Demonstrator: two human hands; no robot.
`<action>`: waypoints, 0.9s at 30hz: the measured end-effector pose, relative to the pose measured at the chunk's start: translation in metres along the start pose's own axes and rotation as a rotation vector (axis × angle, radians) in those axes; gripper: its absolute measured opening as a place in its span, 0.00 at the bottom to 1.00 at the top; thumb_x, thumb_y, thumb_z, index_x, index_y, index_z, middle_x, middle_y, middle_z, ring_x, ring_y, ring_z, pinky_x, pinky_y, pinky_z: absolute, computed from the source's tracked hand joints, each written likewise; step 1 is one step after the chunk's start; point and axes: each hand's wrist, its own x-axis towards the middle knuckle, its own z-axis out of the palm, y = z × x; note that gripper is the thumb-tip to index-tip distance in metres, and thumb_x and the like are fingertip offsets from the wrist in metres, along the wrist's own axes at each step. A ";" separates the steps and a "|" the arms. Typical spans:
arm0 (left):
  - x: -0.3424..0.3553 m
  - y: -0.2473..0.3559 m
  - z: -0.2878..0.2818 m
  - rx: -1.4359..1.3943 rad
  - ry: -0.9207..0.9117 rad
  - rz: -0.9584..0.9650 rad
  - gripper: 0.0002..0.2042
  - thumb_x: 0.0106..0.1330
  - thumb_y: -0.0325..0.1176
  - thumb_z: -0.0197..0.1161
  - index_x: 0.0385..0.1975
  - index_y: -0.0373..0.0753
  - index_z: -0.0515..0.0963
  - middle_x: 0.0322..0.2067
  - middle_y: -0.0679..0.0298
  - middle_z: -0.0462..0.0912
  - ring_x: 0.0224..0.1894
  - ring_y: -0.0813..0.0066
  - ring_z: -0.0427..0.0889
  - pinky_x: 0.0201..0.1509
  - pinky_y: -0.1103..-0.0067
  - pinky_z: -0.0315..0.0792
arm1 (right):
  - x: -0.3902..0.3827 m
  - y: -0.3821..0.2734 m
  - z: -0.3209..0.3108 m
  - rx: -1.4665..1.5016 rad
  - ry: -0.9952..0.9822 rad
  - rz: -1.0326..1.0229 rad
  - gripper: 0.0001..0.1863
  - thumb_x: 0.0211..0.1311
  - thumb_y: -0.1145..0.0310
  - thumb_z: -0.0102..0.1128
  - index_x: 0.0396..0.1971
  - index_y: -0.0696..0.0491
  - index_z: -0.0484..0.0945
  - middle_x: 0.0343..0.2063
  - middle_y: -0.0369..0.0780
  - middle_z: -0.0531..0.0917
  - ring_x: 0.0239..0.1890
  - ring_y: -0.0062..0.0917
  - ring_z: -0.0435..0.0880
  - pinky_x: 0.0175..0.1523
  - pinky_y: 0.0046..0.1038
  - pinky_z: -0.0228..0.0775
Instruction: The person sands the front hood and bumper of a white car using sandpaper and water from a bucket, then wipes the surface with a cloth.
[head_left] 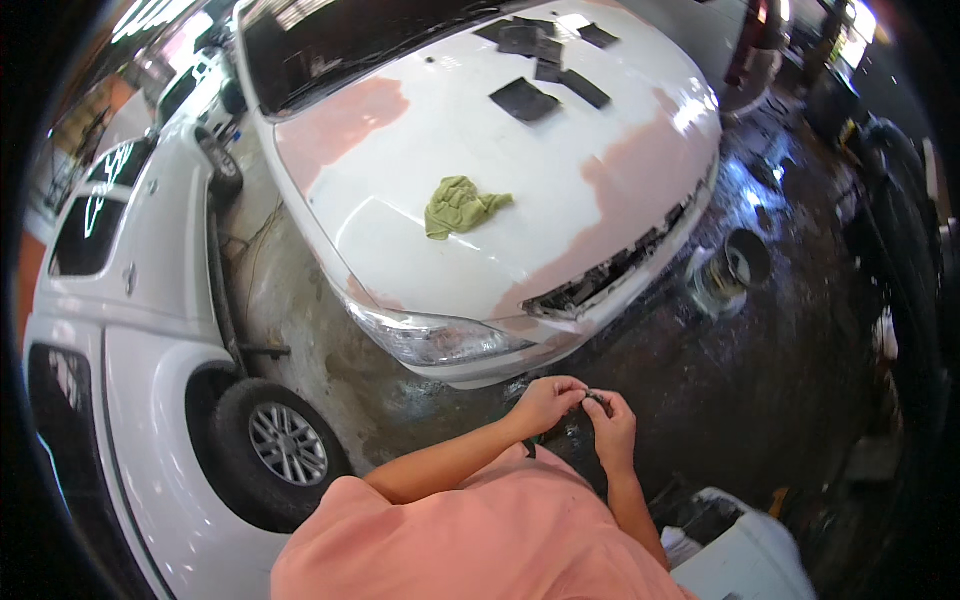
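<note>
Between left fingers and right fingers sits a small dark object.

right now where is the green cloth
In the head view, the green cloth lies crumpled on the white hood, below and left of the dark sheets.

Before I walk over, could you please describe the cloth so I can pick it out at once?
Straight ahead is a white car whose hood has pinkish patches. On that hood lies the crumpled cloth, its green folds unlike the flat black sheets farther back.
</note>
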 end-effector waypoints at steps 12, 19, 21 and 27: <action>0.009 0.006 -0.117 0.412 0.199 0.275 0.17 0.67 0.33 0.68 0.54 0.36 0.80 0.46 0.59 0.83 0.43 0.72 0.82 0.48 0.76 0.77 | 0.022 -0.012 0.091 -0.028 0.095 -0.143 0.12 0.67 0.65 0.62 0.38 0.60 0.81 0.32 0.40 0.82 0.35 0.24 0.79 0.45 0.27 0.70; 0.140 0.044 -0.297 1.322 0.453 0.898 0.37 0.59 0.52 0.73 0.69 0.50 0.70 0.71 0.48 0.59 0.72 0.39 0.57 0.72 0.47 0.55 | 0.117 0.070 0.170 0.379 0.280 0.212 0.13 0.64 0.64 0.66 0.36 0.61 0.83 0.28 0.36 0.82 0.31 0.18 0.76 0.38 0.27 0.68; 0.172 0.057 -0.301 1.532 0.391 0.866 0.39 0.59 0.58 0.71 0.71 0.58 0.67 0.75 0.50 0.53 0.74 0.37 0.52 0.71 0.40 0.53 | 0.134 0.094 0.184 0.384 0.353 0.218 0.13 0.63 0.64 0.66 0.34 0.61 0.83 0.26 0.36 0.81 0.29 0.18 0.76 0.36 0.28 0.67; 0.204 0.088 -0.316 1.661 -0.156 1.064 0.31 0.56 0.56 0.72 0.62 0.58 0.78 0.69 0.61 0.68 0.72 0.52 0.64 0.72 0.54 0.60 | 0.156 0.105 0.219 0.367 0.525 0.222 0.12 0.64 0.64 0.65 0.33 0.59 0.84 0.26 0.32 0.81 0.29 0.17 0.75 0.36 0.25 0.66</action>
